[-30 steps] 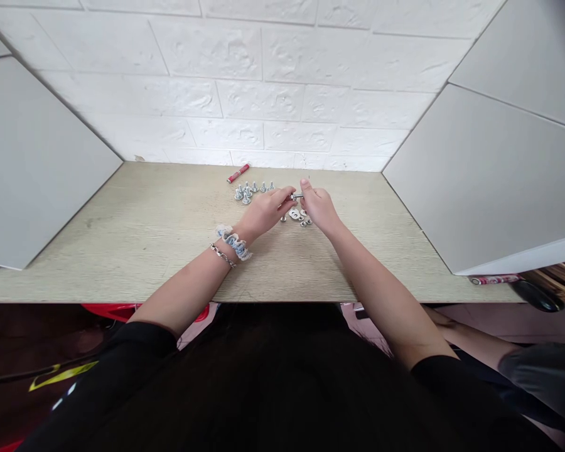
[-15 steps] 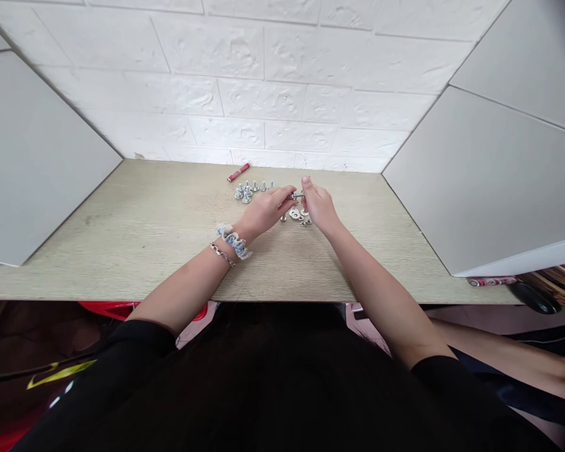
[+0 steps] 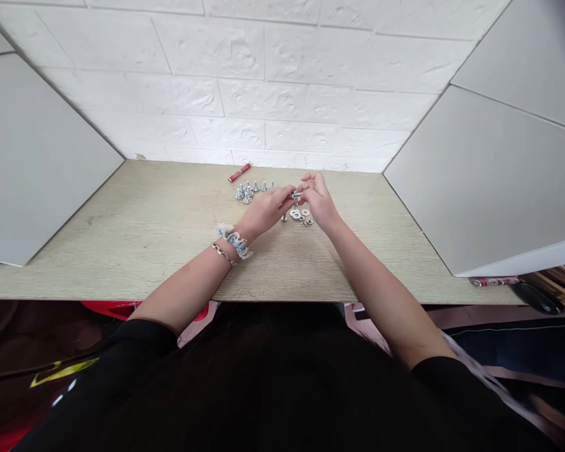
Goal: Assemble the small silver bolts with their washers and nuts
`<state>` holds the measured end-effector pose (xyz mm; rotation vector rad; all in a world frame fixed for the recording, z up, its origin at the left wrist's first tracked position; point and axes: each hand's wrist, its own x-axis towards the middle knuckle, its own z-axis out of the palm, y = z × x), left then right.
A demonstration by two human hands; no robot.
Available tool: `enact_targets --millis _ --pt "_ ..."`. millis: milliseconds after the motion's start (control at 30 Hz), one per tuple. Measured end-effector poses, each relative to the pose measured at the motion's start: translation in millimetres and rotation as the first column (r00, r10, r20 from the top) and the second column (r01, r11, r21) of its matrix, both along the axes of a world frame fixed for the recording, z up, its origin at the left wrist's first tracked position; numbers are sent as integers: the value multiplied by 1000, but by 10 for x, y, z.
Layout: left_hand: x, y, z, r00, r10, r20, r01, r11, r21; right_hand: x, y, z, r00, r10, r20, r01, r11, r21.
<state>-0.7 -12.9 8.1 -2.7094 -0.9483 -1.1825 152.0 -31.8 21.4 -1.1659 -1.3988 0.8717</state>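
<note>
I log the left grip (image 3: 265, 211) and right grip (image 3: 319, 202) clamped together on a short steel bolt (image 3: 296, 196), raised above the desk (image 3: 122, 251), clear of the washers (image 3: 296, 215) at 6 o'clock and the flanged bolts (image 3: 247, 193) at 9 o'clock, apparently to allow two-handed working.

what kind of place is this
Probably a small indoor desk or work booth rather than a full workshop: a wood-grain desktop sits between grey side panels against a white faux-brick wall, with loose bolts and washers on it.
</note>
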Motion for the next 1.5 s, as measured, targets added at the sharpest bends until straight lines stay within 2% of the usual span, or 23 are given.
enact_targets --millis 133,267,367,600,800,900,1000,1133,1300,1400,1500 --pt "8 -18 1 1000 -11 -2 11 1000 22 4 -33 21 992 -78 99 85 994 -64" --pt "13 -8 -22 1000 4 -25 -3 1000 23 20 -60 21 974 -61 220 99 981 -168" --pt "10 18 -43 1000 6 -28 -5 1000 28 32 -33 -1 975 -52 214 92 978 -185" --pt "-8 18 -11 999 42 -21 -42 999 -8 20 11 -34 994 -13 111 21 997 -74" --pt "-12 11 18 998 63 -22 -64 997 -47 18 1 -51 997 24 71 -22 999 -36" --pt "-12 15 18 997 71 -21 -72 996 -55 13 20 -50 998 62 -3 -62 998 -8" --pt "-7 6 21 998 63 -22 -64 997 -38 7 29 -36 998 43 -51 -43 999 10" --pt "0 -15 31 999 19 -31 -20 999 -31 9 2 -15 1000 -11 -18 11 999 -38" --pt "-5 -5 2 1000 1 -22 -1 1000 0 19 -38 12 989 -68 127 83 990 -113" --pt "-10 7 -22 1000 2 -17 -1 1000 17 28 -41 24 988 -68 140 94 977 -192" --pt "-15 0 -21 1000 -3 -27 4 1000 13 36 -36 25 986 -78 149 108 973 -205"
